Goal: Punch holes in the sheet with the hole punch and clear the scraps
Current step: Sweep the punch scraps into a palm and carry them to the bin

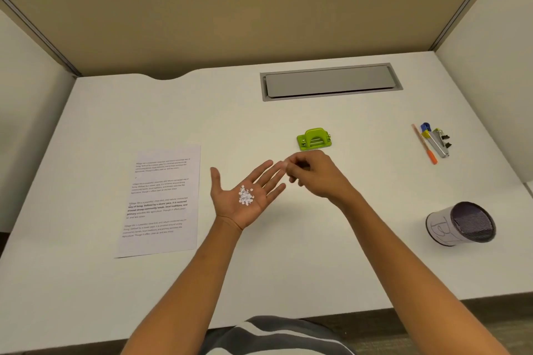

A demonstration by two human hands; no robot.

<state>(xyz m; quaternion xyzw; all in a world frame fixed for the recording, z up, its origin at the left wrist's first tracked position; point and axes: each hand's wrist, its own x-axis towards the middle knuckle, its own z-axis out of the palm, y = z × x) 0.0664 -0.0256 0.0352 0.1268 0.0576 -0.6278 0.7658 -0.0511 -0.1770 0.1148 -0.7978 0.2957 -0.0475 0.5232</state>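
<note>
A: What's on the white desk (288,253)?
B: The printed sheet (161,200) lies flat at the left, its text too small to read. A mesh cup (463,223) sits tipped at the right, pens and clips (432,141) beyond it.
A: The punch?
B: The green hole punch (314,139) stands just beyond the hands.
A: And the hands?
B: The left hand (245,196) is spread palm up, cradling white scraps (246,196). The right hand (313,174) has its fingertips pinched together by the left fingers; whether they hold a scrap is too blurred to tell.

Glossy green plastic hole punch (314,139) on a matt white desk (317,239); paper sheet (161,202).
</note>
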